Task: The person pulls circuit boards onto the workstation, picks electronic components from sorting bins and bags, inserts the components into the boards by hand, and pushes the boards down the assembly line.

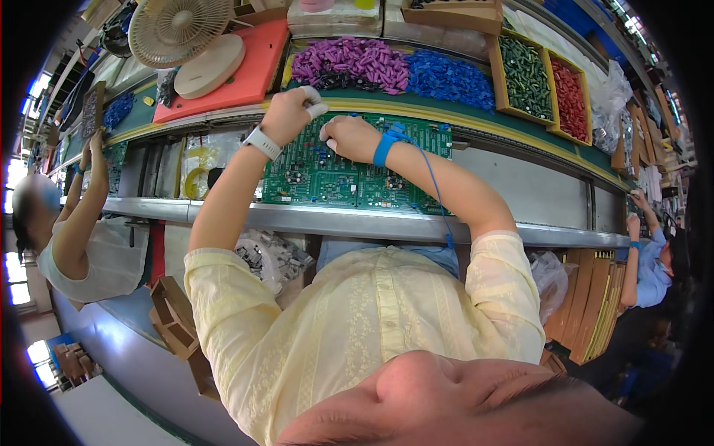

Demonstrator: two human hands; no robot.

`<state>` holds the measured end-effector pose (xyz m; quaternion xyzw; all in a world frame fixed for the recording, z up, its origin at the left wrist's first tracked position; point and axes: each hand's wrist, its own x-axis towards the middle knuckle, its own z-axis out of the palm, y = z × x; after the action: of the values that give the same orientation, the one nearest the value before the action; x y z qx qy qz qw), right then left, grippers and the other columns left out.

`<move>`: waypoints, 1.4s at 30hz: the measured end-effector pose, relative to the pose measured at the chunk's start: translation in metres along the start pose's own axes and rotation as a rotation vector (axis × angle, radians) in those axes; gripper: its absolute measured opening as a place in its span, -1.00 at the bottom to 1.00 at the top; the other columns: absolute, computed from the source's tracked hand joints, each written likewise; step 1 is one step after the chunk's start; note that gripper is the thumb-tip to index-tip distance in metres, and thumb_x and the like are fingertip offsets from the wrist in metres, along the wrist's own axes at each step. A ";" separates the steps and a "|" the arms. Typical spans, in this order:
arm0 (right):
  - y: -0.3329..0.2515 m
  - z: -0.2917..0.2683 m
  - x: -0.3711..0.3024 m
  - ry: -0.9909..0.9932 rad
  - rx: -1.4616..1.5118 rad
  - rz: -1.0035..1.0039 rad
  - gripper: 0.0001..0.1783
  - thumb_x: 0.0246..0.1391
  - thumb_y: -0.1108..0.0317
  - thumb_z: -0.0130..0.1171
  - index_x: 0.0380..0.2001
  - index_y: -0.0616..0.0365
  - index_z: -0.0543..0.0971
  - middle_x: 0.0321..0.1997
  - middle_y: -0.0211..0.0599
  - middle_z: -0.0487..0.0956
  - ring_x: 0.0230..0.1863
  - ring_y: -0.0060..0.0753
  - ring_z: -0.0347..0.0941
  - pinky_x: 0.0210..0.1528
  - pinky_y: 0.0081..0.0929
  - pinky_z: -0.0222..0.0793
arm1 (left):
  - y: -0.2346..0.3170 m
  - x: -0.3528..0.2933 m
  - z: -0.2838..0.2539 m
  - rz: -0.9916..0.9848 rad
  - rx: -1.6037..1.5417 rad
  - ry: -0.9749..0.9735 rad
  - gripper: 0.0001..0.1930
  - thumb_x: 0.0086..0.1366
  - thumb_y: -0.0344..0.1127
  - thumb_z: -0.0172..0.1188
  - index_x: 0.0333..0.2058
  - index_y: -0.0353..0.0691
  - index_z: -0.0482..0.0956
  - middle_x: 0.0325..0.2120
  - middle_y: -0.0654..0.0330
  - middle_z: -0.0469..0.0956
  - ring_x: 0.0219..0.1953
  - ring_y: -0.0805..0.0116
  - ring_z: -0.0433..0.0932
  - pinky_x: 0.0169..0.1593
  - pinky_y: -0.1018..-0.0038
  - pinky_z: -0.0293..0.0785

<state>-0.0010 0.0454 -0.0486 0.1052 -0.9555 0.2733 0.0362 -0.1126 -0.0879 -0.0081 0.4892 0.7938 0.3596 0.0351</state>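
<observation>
A large green circuit board, filled with small components, lies in front of me on a metal-edged conveyor track. My left hand hovers over its far left corner, fingers curled together, with white covers on the fingertips. Whether anything sits in that pinch is hidden. Close beside it, my right hand bends down at the board's upper middle, its covered fingertips drawn together at the surface. What those fingers hold is too small to make out. A blue wrist strap with a coiled cord circles my right wrist; a pale watch is on my left.
Beyond the track lie piles of purple parts and blue parts. Boxes of green parts and red parts stand farther right. A fan is at the far left. One person works at each side.
</observation>
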 end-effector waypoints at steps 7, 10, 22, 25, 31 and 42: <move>-0.003 0.000 0.003 -0.019 -0.031 -0.021 -0.84 -0.10 0.40 0.08 -0.37 0.10 0.56 -0.32 -0.15 0.53 -0.22 -0.08 0.45 -0.17 -0.19 0.37 | -0.008 -0.031 -0.013 -0.228 -0.074 -0.144 -0.82 0.05 -0.36 0.25 -0.39 -0.33 0.55 -0.61 0.13 0.53 -0.61 0.47 0.48 -0.46 0.53 0.41; -0.005 -0.001 0.003 -0.040 -0.063 -0.016 -0.83 -0.10 0.40 0.09 -0.37 0.10 0.56 -0.31 -0.15 0.53 -0.21 -0.09 0.45 -0.17 -0.19 0.37 | -0.013 -0.038 -0.010 -0.130 -0.024 -0.082 -0.83 0.06 -0.38 0.22 -0.36 -0.32 0.56 -0.54 0.09 0.56 -0.53 0.36 0.53 -0.38 0.48 0.45; 0.044 -0.093 -0.048 0.316 -0.028 0.151 -0.68 -0.07 0.26 0.11 -0.22 0.15 0.53 -0.19 -0.10 0.53 -0.13 -0.09 0.43 -0.04 -0.28 0.33 | -0.015 -0.029 0.012 -0.019 0.164 -0.264 -0.87 0.01 -0.34 0.20 -0.43 -0.20 0.61 -0.35 0.08 0.52 -0.21 0.13 0.47 -0.10 0.33 0.39; 0.110 -0.164 -0.107 0.477 -0.289 0.398 -0.71 -0.08 0.27 0.11 -0.25 0.11 0.57 -0.21 -0.06 0.54 -0.16 -0.06 0.46 -0.07 -0.28 0.35 | -0.015 -0.028 0.013 -0.024 0.180 -0.300 -0.88 0.00 -0.35 0.21 -0.45 -0.21 0.62 -0.36 0.09 0.52 -0.20 0.15 0.46 -0.10 0.34 0.38; 0.272 -0.264 -0.279 0.324 -0.742 1.225 -0.75 -0.03 0.33 -0.02 -0.30 0.17 0.55 -0.18 0.05 0.51 -0.12 0.09 0.43 -0.09 -0.06 0.34 | -0.013 -0.024 0.013 -0.048 0.165 -0.315 -0.89 -0.01 -0.38 0.21 -0.45 -0.22 0.62 -0.35 0.07 0.52 -0.22 0.13 0.47 -0.09 0.34 0.38; 0.280 -0.268 -0.296 0.249 -0.584 1.296 -0.56 0.02 0.35 -0.02 0.04 0.02 0.40 -0.02 0.03 0.45 0.02 0.03 0.36 0.04 -0.17 0.29 | -0.005 -0.028 0.014 -0.050 0.209 -0.312 -0.90 -0.02 -0.40 0.21 -0.47 -0.23 0.61 -0.39 0.07 0.53 -0.25 0.12 0.47 -0.12 0.34 0.39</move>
<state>0.2288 0.4734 -0.0031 -0.5288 -0.8486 -0.0169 0.0018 -0.0964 -0.1044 -0.0298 0.5200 0.8238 0.1939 0.1154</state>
